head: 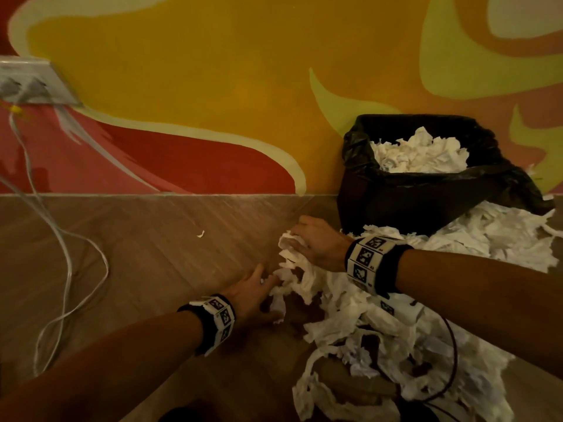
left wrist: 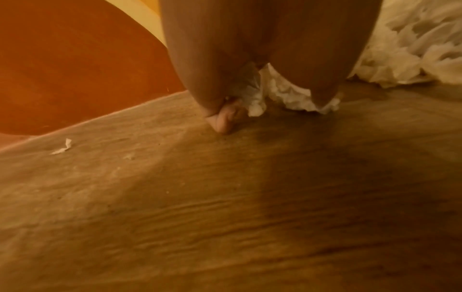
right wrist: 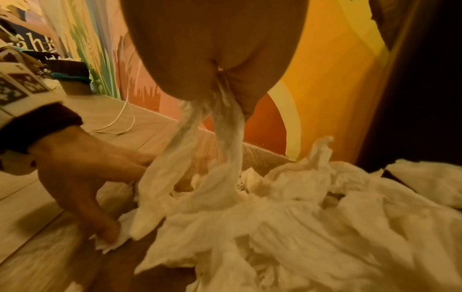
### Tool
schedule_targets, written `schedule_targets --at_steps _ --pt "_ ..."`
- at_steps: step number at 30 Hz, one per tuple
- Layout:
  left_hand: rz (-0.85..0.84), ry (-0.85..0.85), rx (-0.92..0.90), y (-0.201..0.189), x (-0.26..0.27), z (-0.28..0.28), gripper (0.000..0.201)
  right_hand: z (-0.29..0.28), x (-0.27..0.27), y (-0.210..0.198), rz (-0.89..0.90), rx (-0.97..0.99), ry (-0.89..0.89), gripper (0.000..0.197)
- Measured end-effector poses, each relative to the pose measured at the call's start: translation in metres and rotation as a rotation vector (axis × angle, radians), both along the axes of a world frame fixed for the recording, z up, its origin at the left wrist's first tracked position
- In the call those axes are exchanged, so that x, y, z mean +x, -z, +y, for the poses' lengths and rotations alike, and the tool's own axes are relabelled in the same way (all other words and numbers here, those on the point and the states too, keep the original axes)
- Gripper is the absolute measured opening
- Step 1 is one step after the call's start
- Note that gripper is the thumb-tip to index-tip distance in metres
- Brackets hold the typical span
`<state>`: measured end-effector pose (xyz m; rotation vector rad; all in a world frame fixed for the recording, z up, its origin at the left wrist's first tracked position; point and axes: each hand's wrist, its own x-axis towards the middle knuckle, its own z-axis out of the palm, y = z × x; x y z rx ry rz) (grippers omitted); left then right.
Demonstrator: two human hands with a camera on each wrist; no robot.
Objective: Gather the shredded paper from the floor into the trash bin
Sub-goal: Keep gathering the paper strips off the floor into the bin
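A black-bagged trash bin (head: 405, 196) stands against the wall at right, with white shredded paper (head: 417, 153) inside. A large pile of shredded paper (head: 380, 324) covers the floor in front of it and below it. My right hand (head: 313, 242) grips a bunch of strips at the pile's left end, just left of the bin; in the right wrist view the strips (right wrist: 225, 138) hang down from that hand (right wrist: 220, 65). My left hand (head: 259, 290) lies low on the floor with fingers spread, touching the pile's left edge (right wrist: 117, 237).
White cables (head: 67, 269) run from a wall socket (head: 33, 80) across the floor at left. One small paper scrap (head: 200, 233) lies alone on the wood floor near the painted wall. A dark cord (head: 454, 345) loops over the pile.
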<state>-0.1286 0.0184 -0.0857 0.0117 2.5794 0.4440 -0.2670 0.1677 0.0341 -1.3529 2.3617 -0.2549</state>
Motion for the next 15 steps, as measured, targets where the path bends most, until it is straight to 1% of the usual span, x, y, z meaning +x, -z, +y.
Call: schedule_targets --at_steps 2,4,6,9,10,12,13,15 --pt "0.017 0.021 0.027 -0.003 0.002 0.001 0.075 0.002 -0.001 -0.002 0.003 -0.046 0.022 0.027" --pt "0.02 0.035 0.062 -0.008 0.001 0.003 0.061 0.004 -0.003 -0.004 0.017 -0.145 0.089 0.032" --pt "0.022 0.039 0.102 -0.017 -0.003 0.005 0.047 0.005 -0.006 -0.007 0.077 -0.217 0.125 0.035" --pt "0.024 -0.023 0.202 -0.029 -0.009 0.008 0.017 0.011 -0.009 -0.011 0.183 -0.191 0.12 0.041" --pt "0.022 -0.057 0.216 -0.033 -0.011 0.009 0.014 0.013 -0.011 -0.012 0.221 -0.168 0.112 0.041" --pt "0.018 -0.108 0.193 -0.037 -0.015 0.008 0.02 0.016 -0.014 -0.013 0.252 -0.169 0.142 0.038" --pt "0.02 -0.12 0.162 -0.037 -0.017 0.007 0.028 0.018 -0.014 -0.015 0.227 -0.195 0.171 0.036" --pt "0.014 -0.135 0.104 -0.033 -0.02 0.005 0.052 0.02 -0.014 -0.022 0.119 -0.236 0.246 0.036"
